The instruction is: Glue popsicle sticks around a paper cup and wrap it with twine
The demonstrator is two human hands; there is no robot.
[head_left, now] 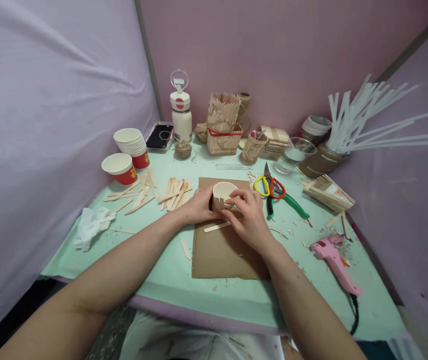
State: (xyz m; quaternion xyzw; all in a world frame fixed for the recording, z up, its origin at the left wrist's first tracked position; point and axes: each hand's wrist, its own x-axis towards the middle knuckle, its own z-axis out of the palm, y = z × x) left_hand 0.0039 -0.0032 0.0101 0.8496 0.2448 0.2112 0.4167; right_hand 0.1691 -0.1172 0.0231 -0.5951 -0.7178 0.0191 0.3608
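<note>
A small paper cup (226, 189) with a pale inside and tan pieces on its outer wall is held above the cardboard sheet (221, 255). My left hand (201, 205) is closed around its left side. Curled at the front right of the same cup is my right hand (247, 212), fingers on the rim and wall and thumb low at the front. Anything small between those fingers is hidden. A wooden craft stick (216, 227) lies on the cardboard just below the cup.
Left stand stacked paper cups (128, 136), loose sticks (176, 194) and crumpled tissue (94, 225). Right lie scissors (268, 187), green-handled pliers (294, 204) and a pink glue gun (336, 262). Behind are a white bottle (182, 120), twine (183, 149), and white glue sticks (352, 117).
</note>
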